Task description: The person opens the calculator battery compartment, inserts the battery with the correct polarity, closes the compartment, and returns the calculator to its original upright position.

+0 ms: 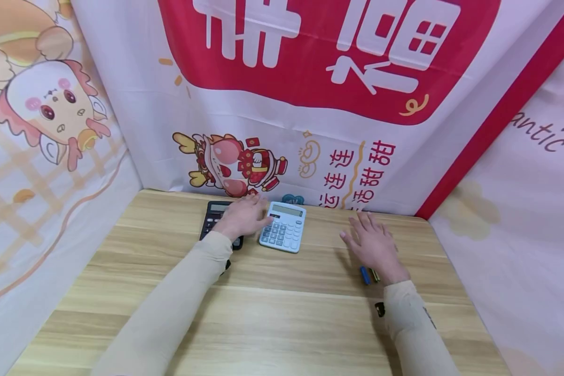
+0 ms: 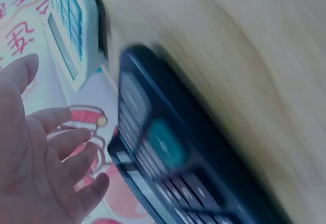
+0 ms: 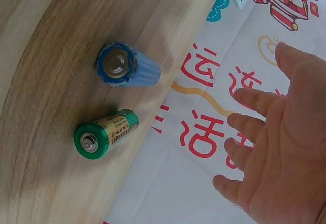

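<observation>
My left hand point(image 1: 244, 215) hovers over the black calculator point(image 1: 213, 214) and hides part of it. Its fingers are loosely spread, with nothing held. Just right of that hand lies a light-blue calculator point(image 1: 284, 230), display toward the back. The left wrist view shows the black calculator's keys point(image 2: 165, 142) close up, with the palm beside it. On the right, my right hand point(image 1: 373, 245) is held above the table, fingers extended and holding nothing. Beneath its wrist are a blue battery point(image 3: 135, 68) and a green-and-gold battery point(image 3: 107, 133), lying side by side and apart from the fingers.
A small dark object point(image 1: 379, 309) lies beside the right sleeve; another point(image 1: 226, 266) is partly hidden by the left forearm. The wood-grain table point(image 1: 272, 324) meets a printed cloth point(image 1: 286, 120) at the back, with more printed cloth along both sides.
</observation>
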Motion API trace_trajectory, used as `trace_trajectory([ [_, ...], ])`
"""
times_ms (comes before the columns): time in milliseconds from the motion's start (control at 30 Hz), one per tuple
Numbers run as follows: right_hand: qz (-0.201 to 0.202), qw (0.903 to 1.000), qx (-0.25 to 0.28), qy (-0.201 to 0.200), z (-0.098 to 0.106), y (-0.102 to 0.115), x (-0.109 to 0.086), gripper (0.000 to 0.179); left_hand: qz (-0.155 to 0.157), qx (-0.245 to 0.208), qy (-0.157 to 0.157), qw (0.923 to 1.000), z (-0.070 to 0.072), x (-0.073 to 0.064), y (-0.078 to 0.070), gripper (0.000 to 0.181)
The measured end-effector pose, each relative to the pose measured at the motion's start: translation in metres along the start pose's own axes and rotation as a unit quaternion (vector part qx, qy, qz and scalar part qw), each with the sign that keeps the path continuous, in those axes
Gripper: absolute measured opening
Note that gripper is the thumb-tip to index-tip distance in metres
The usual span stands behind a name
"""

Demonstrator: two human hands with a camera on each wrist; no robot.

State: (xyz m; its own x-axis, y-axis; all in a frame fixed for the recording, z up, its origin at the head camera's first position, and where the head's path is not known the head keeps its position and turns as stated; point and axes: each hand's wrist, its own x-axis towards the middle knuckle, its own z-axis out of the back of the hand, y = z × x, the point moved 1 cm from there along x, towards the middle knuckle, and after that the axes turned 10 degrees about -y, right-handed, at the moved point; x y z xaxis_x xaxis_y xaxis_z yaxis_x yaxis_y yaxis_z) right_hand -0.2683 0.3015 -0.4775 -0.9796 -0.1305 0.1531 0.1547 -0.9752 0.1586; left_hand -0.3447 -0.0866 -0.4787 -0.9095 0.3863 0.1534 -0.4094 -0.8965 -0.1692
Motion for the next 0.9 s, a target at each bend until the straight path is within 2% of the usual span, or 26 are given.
trace_trajectory([
  [133,0.004,1.0000,-0.002,-0.004,-0.002,0.000,0.000,0.080,-0.001,-0.010,0.002,1.0000,-0.003,0.006,-0.013,0.080],
  [367,0.003,1.0000,0.001,-0.006,-0.004,0.001,0.000,0.079,-0.014,-0.020,0.016,0.9996,-0.019,0.023,-0.022,0.085],
  [633,0.005,1.0000,-0.002,-0.002,-0.005,0.001,0.001,0.079,-0.024,-0.008,0.020,0.9995,-0.017,0.025,-0.035,0.080],
  [900,0.008,1.0000,0.001,-0.005,-0.007,0.000,0.002,0.079,-0.018,-0.007,0.009,0.9998,-0.019,0.027,-0.038,0.076],
])
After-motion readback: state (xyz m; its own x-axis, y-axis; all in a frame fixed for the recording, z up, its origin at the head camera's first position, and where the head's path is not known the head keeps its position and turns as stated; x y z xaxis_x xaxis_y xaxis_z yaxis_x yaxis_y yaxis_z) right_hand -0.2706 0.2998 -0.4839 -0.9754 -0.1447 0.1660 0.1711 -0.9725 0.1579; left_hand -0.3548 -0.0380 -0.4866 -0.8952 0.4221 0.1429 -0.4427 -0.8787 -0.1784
